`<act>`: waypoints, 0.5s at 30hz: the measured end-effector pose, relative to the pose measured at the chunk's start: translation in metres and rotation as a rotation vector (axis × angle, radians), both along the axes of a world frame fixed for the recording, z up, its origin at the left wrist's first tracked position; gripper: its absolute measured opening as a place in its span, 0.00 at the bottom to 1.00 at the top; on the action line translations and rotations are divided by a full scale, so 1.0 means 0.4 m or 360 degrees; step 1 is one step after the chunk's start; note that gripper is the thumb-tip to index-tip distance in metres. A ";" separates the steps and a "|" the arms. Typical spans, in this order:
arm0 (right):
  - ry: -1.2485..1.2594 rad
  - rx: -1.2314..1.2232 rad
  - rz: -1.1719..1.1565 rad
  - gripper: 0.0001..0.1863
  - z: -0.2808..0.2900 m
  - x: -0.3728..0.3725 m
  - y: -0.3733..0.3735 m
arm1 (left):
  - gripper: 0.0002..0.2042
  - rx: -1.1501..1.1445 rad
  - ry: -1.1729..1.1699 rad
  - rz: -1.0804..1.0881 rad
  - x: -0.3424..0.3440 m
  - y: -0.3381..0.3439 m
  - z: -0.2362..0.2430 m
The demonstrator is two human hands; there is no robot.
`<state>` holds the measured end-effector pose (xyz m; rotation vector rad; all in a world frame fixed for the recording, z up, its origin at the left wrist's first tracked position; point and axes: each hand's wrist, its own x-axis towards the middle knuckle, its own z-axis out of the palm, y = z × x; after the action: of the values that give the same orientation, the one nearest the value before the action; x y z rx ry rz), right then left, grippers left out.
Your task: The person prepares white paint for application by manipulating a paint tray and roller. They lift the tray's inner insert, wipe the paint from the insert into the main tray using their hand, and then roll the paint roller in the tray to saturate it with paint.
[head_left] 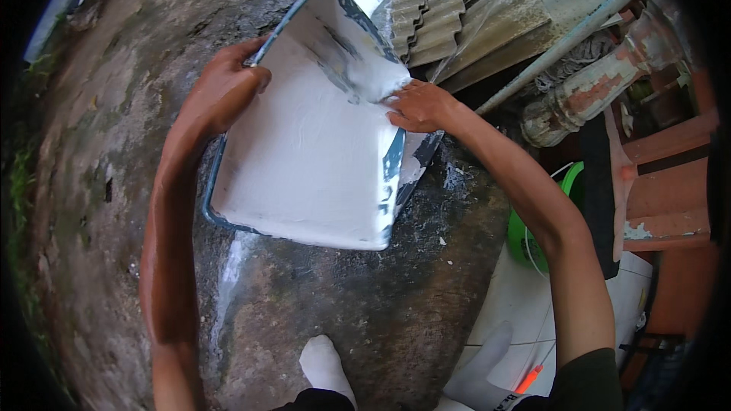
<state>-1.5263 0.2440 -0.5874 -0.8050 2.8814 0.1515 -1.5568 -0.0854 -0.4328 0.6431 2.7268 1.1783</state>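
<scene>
A blue-edged rectangular tray (304, 167), its inside coated in wet-looking white, is tilted up above the ground in front of me. Bluish-grey streaks show through the white near its raised far end. My left hand (228, 84) is closed round the upper left rim, fingertips over the edge. At the opposite side my right hand (419, 104) grips the right rim, its fingers reaching onto the white surface; some fingers are hidden. Behind the tray's right edge, a dark flat piece smeared with white (421, 154) partly shows.
Corrugated roofing sheets (434, 11) lean at the far right, beside a long pole (567, 38) and a peeling baluster-shaped post (601, 91). A green bucket (521, 240) stands on white tiles (506, 304) to my right. White splashes mark the rough ground (122, 183).
</scene>
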 end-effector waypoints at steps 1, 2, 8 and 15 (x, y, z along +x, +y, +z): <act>-0.0028 0.0177 -0.0127 0.28 -0.009 -0.003 -0.013 | 0.35 -0.0078 0.0096 -0.0022 -0.006 -0.007 0.001; -0.0011 0.0342 -0.0257 0.29 -0.018 -0.002 -0.024 | 0.36 -0.0157 0.0187 -0.0048 -0.010 -0.011 0.001; -0.0188 -0.0142 0.0301 0.33 -0.110 0.065 -0.090 | 0.37 -0.0538 0.0526 -0.0403 -0.077 0.035 0.006; -0.0205 -0.0190 -0.0342 0.28 -0.203 0.086 -0.093 | 0.36 -0.0628 0.0491 -0.0465 -0.116 0.073 -0.029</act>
<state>-1.4919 0.2069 -0.6688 -0.4971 2.8501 -0.0938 -1.6032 -0.0561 -0.4446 1.1879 2.8456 0.4906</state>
